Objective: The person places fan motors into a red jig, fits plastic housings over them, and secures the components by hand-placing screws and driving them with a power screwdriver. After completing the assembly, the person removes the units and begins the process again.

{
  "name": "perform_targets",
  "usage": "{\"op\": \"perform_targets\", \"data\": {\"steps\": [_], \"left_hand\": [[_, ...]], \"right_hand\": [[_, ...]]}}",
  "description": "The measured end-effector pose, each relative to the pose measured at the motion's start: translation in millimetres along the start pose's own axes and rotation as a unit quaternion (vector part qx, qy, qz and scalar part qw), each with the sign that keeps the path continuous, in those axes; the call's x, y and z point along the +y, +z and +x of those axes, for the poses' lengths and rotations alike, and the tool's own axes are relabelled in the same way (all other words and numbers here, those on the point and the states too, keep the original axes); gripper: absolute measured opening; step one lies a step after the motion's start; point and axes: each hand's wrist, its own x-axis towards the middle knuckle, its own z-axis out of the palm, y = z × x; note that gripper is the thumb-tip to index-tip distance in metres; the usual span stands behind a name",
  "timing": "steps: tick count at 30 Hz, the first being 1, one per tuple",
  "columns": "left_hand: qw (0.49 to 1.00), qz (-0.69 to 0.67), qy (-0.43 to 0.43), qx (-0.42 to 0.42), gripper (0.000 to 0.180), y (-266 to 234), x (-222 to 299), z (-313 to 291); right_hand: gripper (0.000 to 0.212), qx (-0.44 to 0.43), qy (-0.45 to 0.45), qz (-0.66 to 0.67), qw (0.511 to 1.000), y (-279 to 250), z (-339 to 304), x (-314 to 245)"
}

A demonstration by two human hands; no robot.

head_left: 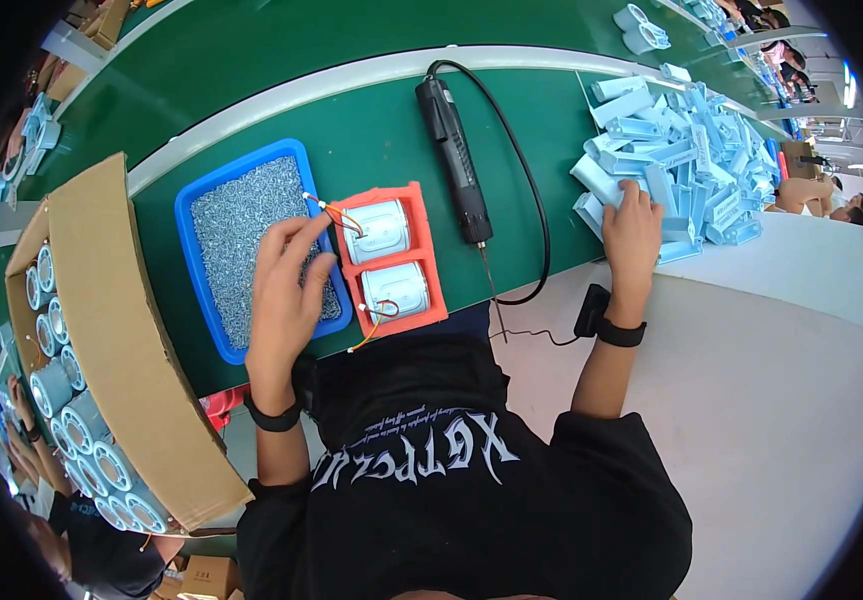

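My left hand point(289, 285) is open above the right rim of a blue tray point(184, 215) full of small metal screws point(246, 220). Its thumb and index finger are apart, and the index fingertip is close to the wires point(323, 207) of the upper light-blue cylindrical housing point(379, 230). A second such housing point(396, 292), also wired, lies below it; both sit in a red two-pocket holder point(426, 235). At the right, my right hand point(633, 230) has its fingers curled down on a light-blue plastic part point(596, 180) at the pile's near-left edge; the fingertips are partly hidden.
A black electric screwdriver point(456, 160) with a long bit and looping cable lies mid-bench. The pile of light-blue parts point(721, 170) covers the right. A cardboard box point(116, 330) of cylindrical housings stands left. Another person point(101, 545) is at lower left.
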Motion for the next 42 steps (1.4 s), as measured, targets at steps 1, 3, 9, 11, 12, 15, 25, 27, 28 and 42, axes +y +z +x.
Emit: {"op": "perform_targets", "data": {"steps": [1, 3, 9, 11, 12, 15, 25, 27, 28, 42], "left_hand": [[1.000, 0.019, 0.019, 0.010, 0.032, 5, 5, 2], [0.996, 0.059, 0.055, 0.031, 0.030, 12, 16, 6], [0.997, 0.014, 0.071, 0.017, 0.023, 15, 27, 22], [0.994, -0.024, 0.107, 0.025, 0.019, 18, 23, 23], [0.994, -0.019, 0.101, 0.026, 0.019, 17, 24, 21], [0.993, -0.117, 0.017, -0.025, 0.015, 13, 30, 17], [0.981, -0.190, 0.035, -0.020, 0.013, 12, 35, 19], [0.976, -0.208, 0.051, -0.031, 0.013, 11, 37, 19], [0.976, -0.209, 0.049, -0.028, 0.013, 12, 36, 18], [0.983, -0.144, 0.114, -0.003, 0.015, 23, 23, 19]], "right_hand": [[0.028, 0.000, -0.012, 0.007, 1.000, 0, 0, 0], [0.028, -0.001, -0.037, 0.023, 0.999, 0, 1, -1], [0.023, 0.029, -0.092, 0.135, 0.986, -39, 9, -28], [0.021, 0.065, -0.160, 0.213, 0.962, -48, 13, -37], [0.021, 0.062, -0.163, 0.219, 0.960, -50, 14, -42], [0.032, -0.064, -0.179, 0.436, 0.880, -55, 17, -56], [0.059, -0.147, -0.168, 0.826, 0.517, -72, 27, -148], [0.063, -0.106, -0.251, 0.805, 0.527, -81, 31, -156], [0.063, -0.109, -0.253, 0.804, 0.527, -84, 32, -156], [0.065, -0.019, -0.468, 0.654, 0.594, -82, 29, -160]]}}
